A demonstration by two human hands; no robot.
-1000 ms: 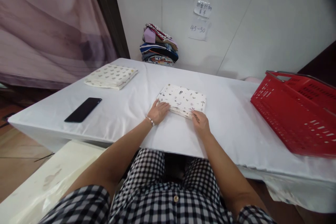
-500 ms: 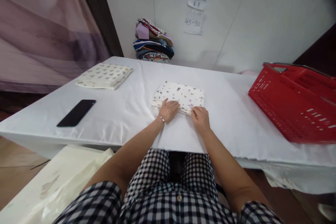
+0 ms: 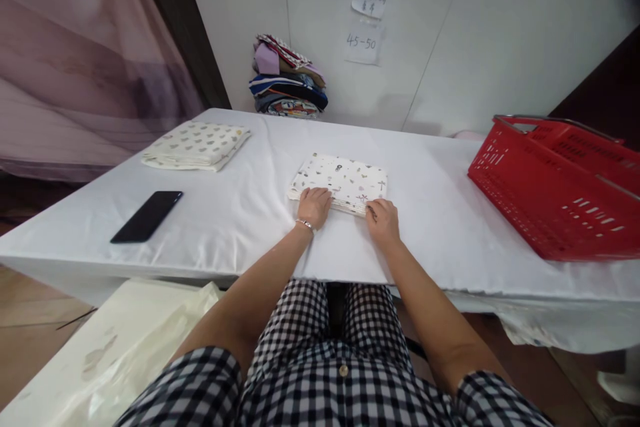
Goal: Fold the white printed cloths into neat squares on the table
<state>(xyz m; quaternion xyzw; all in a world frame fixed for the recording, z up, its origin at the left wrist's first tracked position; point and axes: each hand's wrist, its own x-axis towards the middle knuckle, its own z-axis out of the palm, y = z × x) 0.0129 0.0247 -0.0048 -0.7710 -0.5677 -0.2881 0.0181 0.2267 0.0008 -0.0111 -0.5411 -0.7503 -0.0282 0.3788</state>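
Note:
A folded white cloth (image 3: 345, 178) with small printed motifs lies flat on the white-covered table in front of me, its stacked layers showing along the near edge. At the left part of that edge, my left hand (image 3: 315, 207) has its fingers curled over the layers; a bracelet circles the wrist. My right hand (image 3: 383, 219) grips the near right corner, with a dark mark visible on its back. Both thumbs and the undersides of the fingers are mostly hidden.
Another folded cloth (image 3: 197, 145) with grey motifs lies at the table's far left, behind a black phone (image 3: 147, 216). A red plastic basket (image 3: 555, 187) stands at the right. Folded fabrics (image 3: 290, 80) are piled by the wall, under two paper signs (image 3: 364, 40).
My left hand has slid slightly left and drawn back from the cloth's top to its near edge. My right hand stays at the corner. The view has shifted slightly.

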